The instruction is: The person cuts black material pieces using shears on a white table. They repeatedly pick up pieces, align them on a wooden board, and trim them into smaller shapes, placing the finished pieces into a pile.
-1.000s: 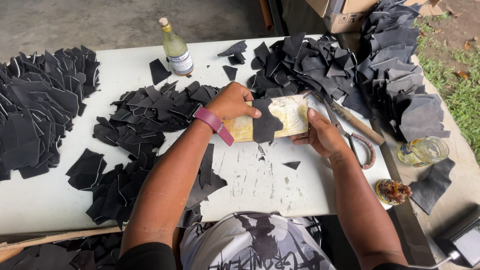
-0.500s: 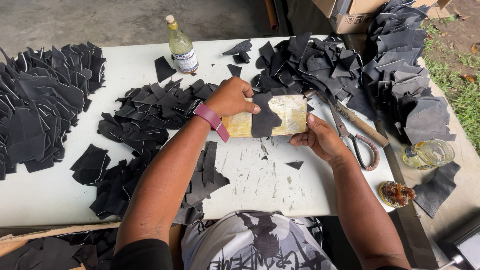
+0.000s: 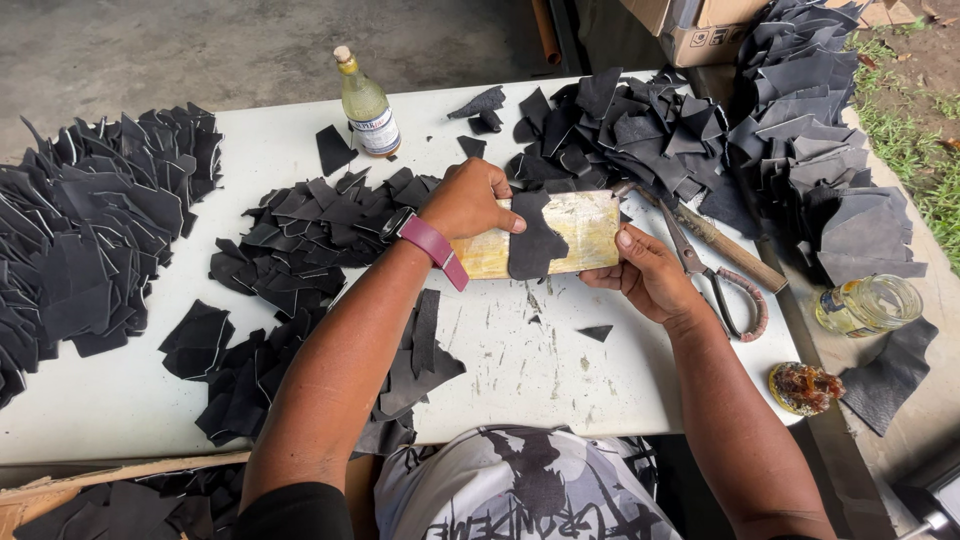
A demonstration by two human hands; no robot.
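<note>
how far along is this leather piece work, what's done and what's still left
Done, by the look of it: many cut black pieces lie in a spread pile by the left arm and a bigger heap at the table's left end. In hand: the left hand and right hand hold one black piece against a yellowish block. Left: heaps of larger pieces beyond the scissors; I cannot tell how many.

At the frame's centre, a cut piece (image 3: 537,240) lies on a block (image 3: 560,235) on the table (image 3: 560,375). A bottle (image 3: 367,105) stands above it, scissors (image 3: 705,270) lie right, and a jar (image 3: 868,304) sits far right.
</note>
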